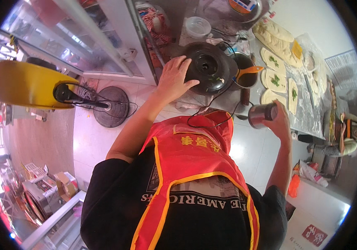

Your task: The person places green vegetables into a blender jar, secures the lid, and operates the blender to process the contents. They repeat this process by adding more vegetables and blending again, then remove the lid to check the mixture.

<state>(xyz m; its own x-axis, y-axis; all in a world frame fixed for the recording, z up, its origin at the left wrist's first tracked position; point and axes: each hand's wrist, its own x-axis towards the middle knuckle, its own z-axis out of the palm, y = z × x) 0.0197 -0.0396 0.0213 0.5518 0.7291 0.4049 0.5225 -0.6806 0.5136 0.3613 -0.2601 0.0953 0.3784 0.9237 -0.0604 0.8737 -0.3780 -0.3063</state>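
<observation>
My left hand (177, 76) lies with spread fingers against the left edge of a round black appliance (209, 70), perhaps an electric griddle with its lid down. Green bits and crumbs are stuck on the lid. My right hand (280, 120) grips a cylindrical metal canister (256, 116), tilted sideways over the table's front edge. Just beyond the canister, flat dough pieces (283, 82) lie on the floured worktable (303, 117), several topped with chopped greens. Between the appliance and the dough stands a metal pot (247, 82), an orange-handled brush (248, 71) across its rim.
A large dough mass (273, 39) and a yellow scraper (297, 49) lie at the back; a long dark blade-like tool (308, 90) is to the right. A black cord (194, 116) hangs before my apron. A yellow fan (31, 84) stands left. Another person (344, 145) is far right.
</observation>
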